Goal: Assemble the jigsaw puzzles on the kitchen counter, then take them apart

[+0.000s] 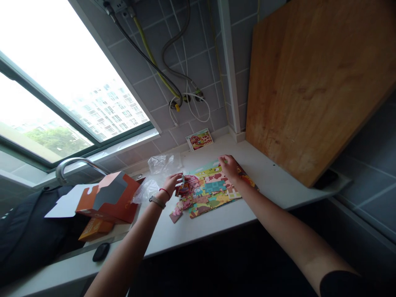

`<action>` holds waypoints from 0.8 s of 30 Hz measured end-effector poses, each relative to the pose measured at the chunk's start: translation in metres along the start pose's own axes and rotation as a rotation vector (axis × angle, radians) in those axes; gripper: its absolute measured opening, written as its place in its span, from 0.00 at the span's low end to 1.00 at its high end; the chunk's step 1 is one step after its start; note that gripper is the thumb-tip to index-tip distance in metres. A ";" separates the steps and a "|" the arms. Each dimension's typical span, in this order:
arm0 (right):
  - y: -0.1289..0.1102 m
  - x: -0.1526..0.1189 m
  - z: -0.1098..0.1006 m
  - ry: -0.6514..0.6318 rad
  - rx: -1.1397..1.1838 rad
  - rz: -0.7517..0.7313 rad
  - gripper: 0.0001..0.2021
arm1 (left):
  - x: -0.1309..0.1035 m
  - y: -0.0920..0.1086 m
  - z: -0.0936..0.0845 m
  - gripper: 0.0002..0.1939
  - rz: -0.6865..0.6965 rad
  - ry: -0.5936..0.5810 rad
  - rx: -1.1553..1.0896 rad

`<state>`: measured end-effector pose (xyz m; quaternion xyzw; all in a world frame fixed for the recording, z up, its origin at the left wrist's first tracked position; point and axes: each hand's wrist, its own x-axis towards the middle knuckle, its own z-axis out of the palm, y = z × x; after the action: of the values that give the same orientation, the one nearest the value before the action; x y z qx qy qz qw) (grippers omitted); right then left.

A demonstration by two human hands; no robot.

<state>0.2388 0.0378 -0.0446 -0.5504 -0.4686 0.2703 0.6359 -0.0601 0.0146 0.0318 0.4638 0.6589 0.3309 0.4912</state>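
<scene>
the jigsaw puzzle [213, 186] lies flat on the white counter [269, 196], between the person's two hands, its colourful farm picture partly put together. pink, yellow, green and teal patches show across it, and loose pieces [182, 205] lie at its left side, some overlapping; a brownish one sticks out toward the counter's front edge.

the left hand [172, 183] is over the puzzle's left side, its fingers bent around a small piece [182, 179] that is seen nearly edge-on. that wrist wears a red string [166, 192] and a grey band [157, 202]. the right hand [229, 166] is curled over the puzzle's upper right part, fingers folded in; whether it grips a piece i cannot tell.

behind the puzzle, a small picture card [199, 139] with a red barn leans against the tiled wall [173, 142]. crumpled clear plastic [162, 165] lies just behind and beside the left hand. farther left are an open orange box [114, 202] with its flaps up, a smaller yellow-orange box [95, 229] below it, a curved metal faucet [78, 161], a black bag [27, 231] and a small black object [101, 252] near the counter's front edge. at the right, a big wooden board [309, 86] stands tilted.
</scene>
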 end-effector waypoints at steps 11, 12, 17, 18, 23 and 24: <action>0.001 0.001 0.004 0.009 0.243 0.153 0.15 | 0.014 -0.016 -0.007 0.35 0.002 0.070 0.138; 0.003 0.003 0.005 0.010 0.267 0.174 0.16 | 0.016 -0.017 -0.007 0.36 0.017 0.068 0.150; 0.015 0.010 0.008 0.006 0.323 0.268 0.18 | 0.023 -0.026 -0.011 0.37 0.124 0.111 0.280; 0.017 0.010 0.009 -0.008 0.317 0.278 0.18 | 0.023 -0.028 -0.013 0.35 0.147 0.128 0.319; 0.018 0.003 0.013 -0.128 0.256 0.228 0.14 | 0.014 -0.035 -0.021 0.24 0.285 0.182 0.520; 0.017 0.002 0.013 -0.152 0.240 0.208 0.14 | 0.010 -0.036 -0.022 0.23 0.316 0.189 0.554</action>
<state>0.2309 0.0495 -0.0609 -0.4939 -0.4203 0.4296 0.6284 -0.0924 0.0118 0.0026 0.6434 0.6864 0.2530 0.2256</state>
